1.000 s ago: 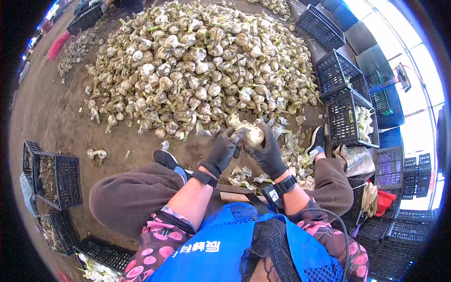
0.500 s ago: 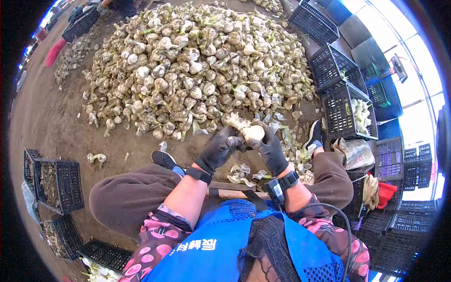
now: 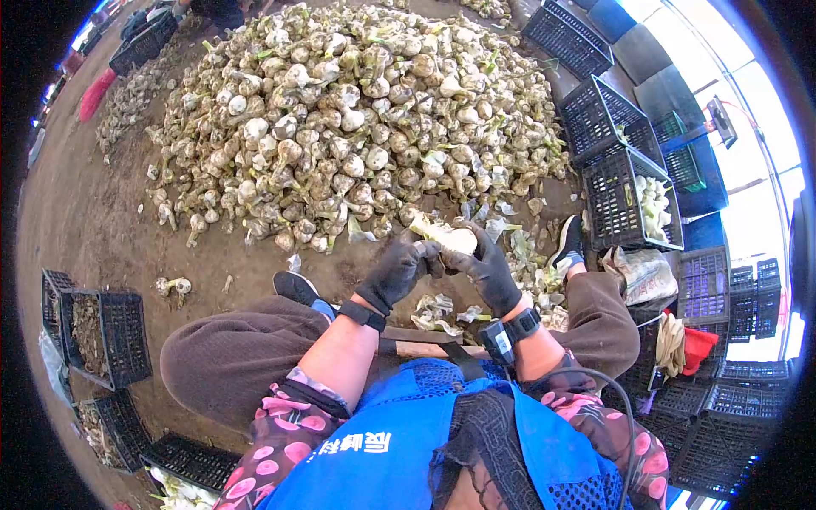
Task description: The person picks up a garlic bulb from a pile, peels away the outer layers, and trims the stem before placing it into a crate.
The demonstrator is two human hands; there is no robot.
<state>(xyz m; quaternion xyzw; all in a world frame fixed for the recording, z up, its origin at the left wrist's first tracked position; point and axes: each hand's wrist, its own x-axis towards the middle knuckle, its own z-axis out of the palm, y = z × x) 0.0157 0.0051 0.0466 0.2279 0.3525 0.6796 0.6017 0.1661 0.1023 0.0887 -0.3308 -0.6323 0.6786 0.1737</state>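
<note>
A garlic bulb point(image 3: 460, 241) with a thick pale stem is held between my two dark-gloved hands, in front of the big heap of garlic point(image 3: 340, 127). My left hand point(image 3: 399, 272) is closed round the stem side, its fingers curled. On the bulb's other side, my right hand point(image 3: 490, 272) grips the round white end with thumb and fingers. The bulb lies tilted, stem pointing up and left. Parts of its underside are hidden by the gloves. Loose peeled skins point(image 3: 435, 313) lie on the ground below my hands.
Black crates with peeled garlic point(image 3: 653, 208) stand at the right, beside a pale sack point(image 3: 642, 276). More crates point(image 3: 106, 336) are at the left. A single garlic bulb point(image 3: 174, 287) lies on the dirt floor. Another person's arm point(image 3: 183, 8) shows at the top left.
The garlic has turned slightly in my hands, and its stem end sits a little lower and looks paler and less ragged. My left hand has shifted slightly along it.
</note>
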